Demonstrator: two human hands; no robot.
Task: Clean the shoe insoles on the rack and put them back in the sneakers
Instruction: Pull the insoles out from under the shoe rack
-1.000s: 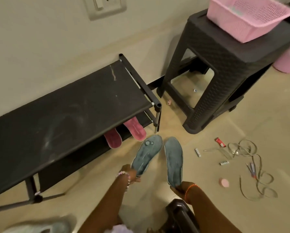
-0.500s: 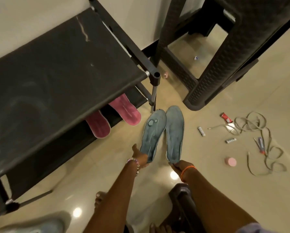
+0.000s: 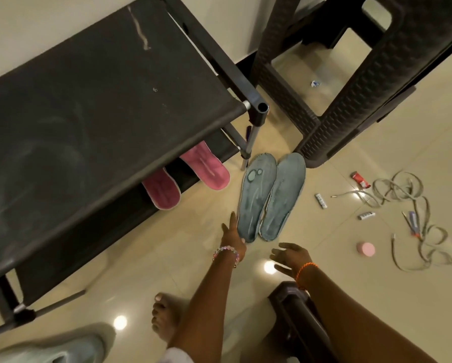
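Two grey-blue insoles [image 3: 270, 197] flat on floor [image 3: 376, 142], side by side, edges touching, toes near rack [image 3: 102, 106] corner post and stool [image 3: 350, 100] leg. Left hand [image 3: 231, 238]: fingers straight, fingertips at left insole's heel edge, gripping nothing. Right hand [image 3: 290, 256]: spread, relaxed, just short of heels, empty. Pink insoles [image 3: 185, 179] jut from rack's lower shelf. Pale sneaker [image 3: 49, 347], blurred, at bottom left. Laces [image 3: 408, 205] lie on floor, right.

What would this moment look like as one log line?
left hand: open, beside blue insoles | right hand: open, empty | insoles: flat on floor
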